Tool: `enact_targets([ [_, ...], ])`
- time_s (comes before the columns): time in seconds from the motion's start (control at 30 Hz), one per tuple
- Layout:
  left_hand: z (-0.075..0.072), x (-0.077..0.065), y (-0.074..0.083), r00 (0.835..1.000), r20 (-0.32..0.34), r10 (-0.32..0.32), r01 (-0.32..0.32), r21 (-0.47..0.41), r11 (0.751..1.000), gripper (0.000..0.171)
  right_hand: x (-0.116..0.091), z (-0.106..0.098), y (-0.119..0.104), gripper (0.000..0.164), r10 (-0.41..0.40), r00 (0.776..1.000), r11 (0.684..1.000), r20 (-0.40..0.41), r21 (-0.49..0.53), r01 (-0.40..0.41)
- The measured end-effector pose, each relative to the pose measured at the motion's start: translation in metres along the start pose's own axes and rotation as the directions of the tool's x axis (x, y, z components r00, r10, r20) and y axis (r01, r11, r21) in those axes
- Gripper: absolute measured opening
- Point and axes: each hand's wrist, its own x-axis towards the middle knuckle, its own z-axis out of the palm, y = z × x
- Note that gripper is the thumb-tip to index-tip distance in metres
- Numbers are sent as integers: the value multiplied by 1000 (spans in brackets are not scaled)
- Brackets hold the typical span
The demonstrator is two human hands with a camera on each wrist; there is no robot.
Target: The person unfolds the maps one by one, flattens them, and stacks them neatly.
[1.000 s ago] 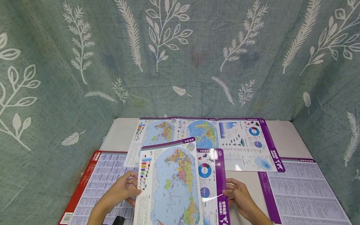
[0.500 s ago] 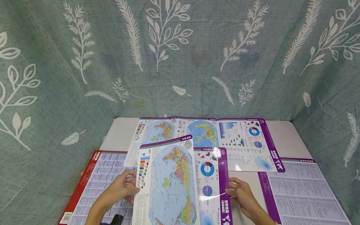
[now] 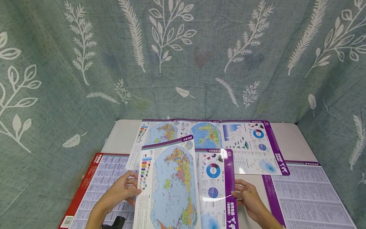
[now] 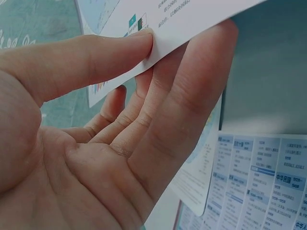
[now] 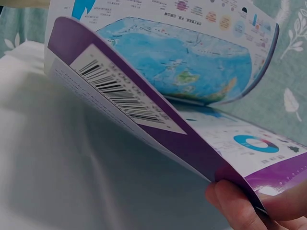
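Note:
A folding world map [image 3: 174,184] is held up above the table, partly folded, its blue ocean panel on the left and a purple-edged chart panel on the right. Between thumb and fingers, my left hand [image 3: 118,192] pinches its left edge; the left wrist view shows the thumb [image 4: 129,52] on top and fingers beneath. On the other side my right hand [image 3: 248,196] pinches the purple edge. From the right wrist, the map's purple back shows a barcode [image 5: 124,96], and its panels bend apart like a V. The map's lower end is cut off in the head view.
Behind lies a second, unfolded map [image 3: 246,159], partly covered by the held one. A red-edged printed sheet [image 3: 110,168] lies left, a purple-edged text sheet [image 3: 306,190] right, on a white table [image 3: 288,136]. Leaf-patterned cloth [image 3: 183,63] encloses the back and sides.
The held map's purple right panel and my right hand have shifted slightly right, while its left panel and my left hand have moved slightly left and up. The map is spread a little wider.

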Motion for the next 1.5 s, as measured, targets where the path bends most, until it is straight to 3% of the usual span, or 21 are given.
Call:
enact_targets([
  [0.77,-11,4,7,998,-46,34,-32,41,999,50,5,-14,-11,44,-4,993,999,-120,-35,-1],
  [1.07,-21,8,12,996,-84,36,-29,75,997,53,8,-25,-23,39,-41,993,999,-110,-23,39],
  [1.5,-30,17,18,993,-101,69,-59,94,994,52,8,-42,-42,46,-93,988,992,-125,-95,82],
])
